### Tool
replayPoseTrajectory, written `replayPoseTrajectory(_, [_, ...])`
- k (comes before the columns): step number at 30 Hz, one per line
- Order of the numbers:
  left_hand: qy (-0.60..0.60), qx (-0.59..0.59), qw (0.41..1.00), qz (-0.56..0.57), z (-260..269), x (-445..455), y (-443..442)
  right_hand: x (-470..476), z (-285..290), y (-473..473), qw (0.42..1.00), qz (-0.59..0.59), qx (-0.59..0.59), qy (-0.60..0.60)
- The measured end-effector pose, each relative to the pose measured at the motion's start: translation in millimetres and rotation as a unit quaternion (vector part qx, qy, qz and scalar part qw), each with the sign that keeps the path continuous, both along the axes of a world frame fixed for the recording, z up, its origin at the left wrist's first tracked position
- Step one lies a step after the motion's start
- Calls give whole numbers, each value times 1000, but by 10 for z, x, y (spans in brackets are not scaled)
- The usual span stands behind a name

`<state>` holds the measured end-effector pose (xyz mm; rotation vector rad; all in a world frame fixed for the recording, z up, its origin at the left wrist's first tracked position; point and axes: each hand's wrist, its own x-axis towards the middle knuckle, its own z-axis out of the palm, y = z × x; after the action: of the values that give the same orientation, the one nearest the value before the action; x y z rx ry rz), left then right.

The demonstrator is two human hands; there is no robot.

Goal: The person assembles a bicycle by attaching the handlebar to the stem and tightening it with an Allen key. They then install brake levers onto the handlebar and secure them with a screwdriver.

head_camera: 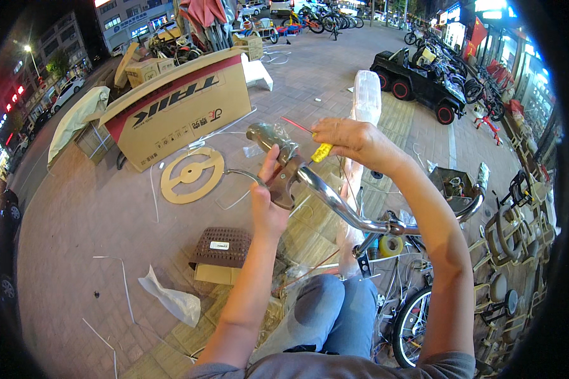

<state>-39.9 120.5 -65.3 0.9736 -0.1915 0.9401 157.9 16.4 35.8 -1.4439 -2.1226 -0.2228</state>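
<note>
A chrome bicycle handlebar [332, 194] rises in front of my knees. Near its left end are a brown brake lever [283, 184] and a brown handle grip [271, 137] partly wrapped in clear plastic. My left hand [268, 201] holds the lever and its bracket, thumb up beside the grip. Above the bar, my right hand [355, 142] grips a yellow-handled tool [321, 152], apparently a screwdriver, its lower end close to the lever clamp. A thin red rod or cable [296, 124] sticks out to the left from those fingers; its other end is hidden.
A large cardboard carton [185, 109] stands ahead left, near a cardboard ring [192, 175]. A brown plastic basket [222, 246] lies left of my legs. At right are a bicycle wheel [412, 322], a tape roll [390, 246], a parts tray [453, 182] and a black toy car [417, 85].
</note>
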Motion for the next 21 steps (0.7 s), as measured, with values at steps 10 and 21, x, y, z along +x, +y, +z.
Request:
replayPoseTrajectory(10, [1,80,994,80,-81,76,-52,-43,80,8,999,-10,-14,-30])
replayPoseTrajectory(21, [-25,-11,997,69,40,93,-86,20,-207,57,995,13,-36,96])
